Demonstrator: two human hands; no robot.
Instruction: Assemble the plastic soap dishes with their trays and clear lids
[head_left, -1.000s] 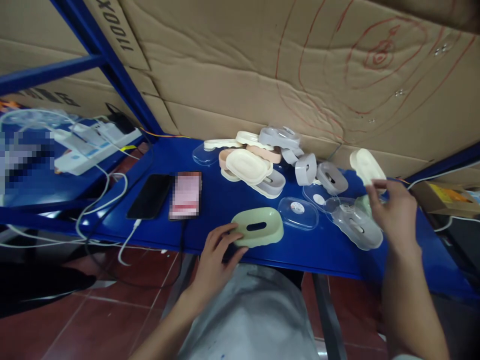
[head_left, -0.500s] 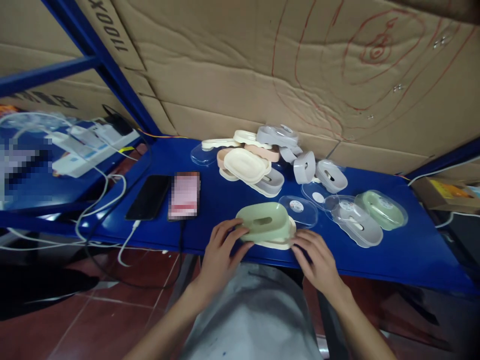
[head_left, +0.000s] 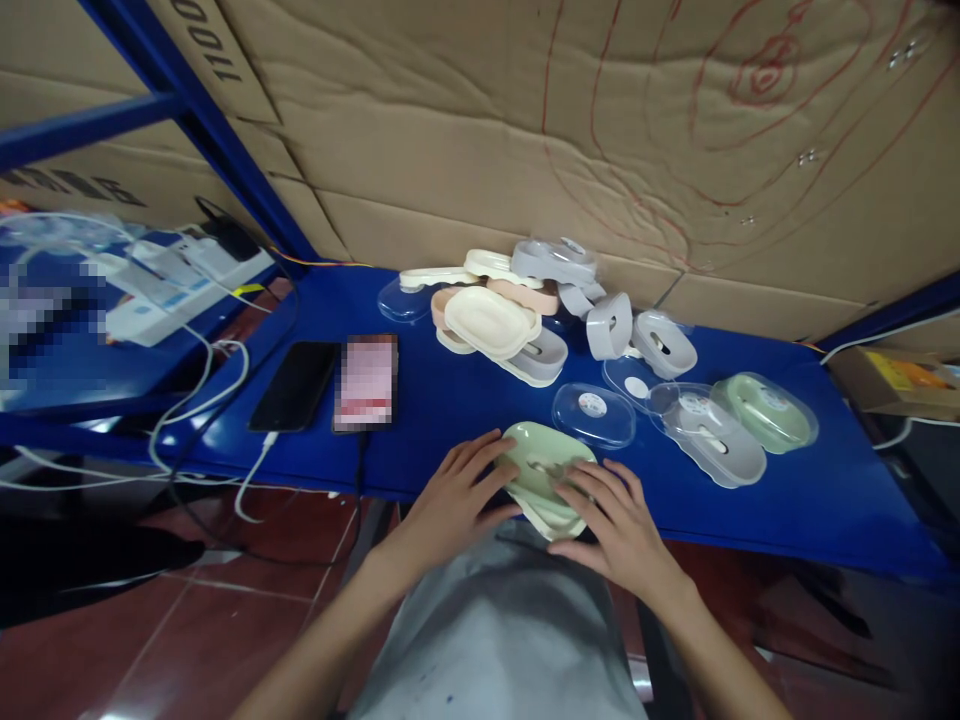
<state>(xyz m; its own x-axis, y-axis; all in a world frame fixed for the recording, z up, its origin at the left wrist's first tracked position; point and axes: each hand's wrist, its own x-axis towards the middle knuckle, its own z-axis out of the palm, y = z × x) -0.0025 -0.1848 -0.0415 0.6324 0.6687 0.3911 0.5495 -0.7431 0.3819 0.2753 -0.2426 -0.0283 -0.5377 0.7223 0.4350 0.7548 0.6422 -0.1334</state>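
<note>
A pale green oval soap-dish part (head_left: 541,462) sits over a cream part (head_left: 555,520) at the near edge of the blue shelf (head_left: 450,400). Both my hands hold this stack. My left hand (head_left: 457,495) grips its left side, fingers curled onto the top. My right hand (head_left: 611,515) lies over its right side, fingers pressed on the green top. The stack tilts toward me, over my lap.
Behind lies a heap of cream, pink and grey dish parts (head_left: 517,310), clear lids (head_left: 592,412), a lidded grey dish (head_left: 709,440) and a lidded green dish (head_left: 765,412). Two phones (head_left: 330,382) with cables lie left. Cardboard (head_left: 525,130) lines the back.
My right hand brought a cream part from the right and put it under the green part. Both hands then drew the stack toward me to the shelf's near edge.
</note>
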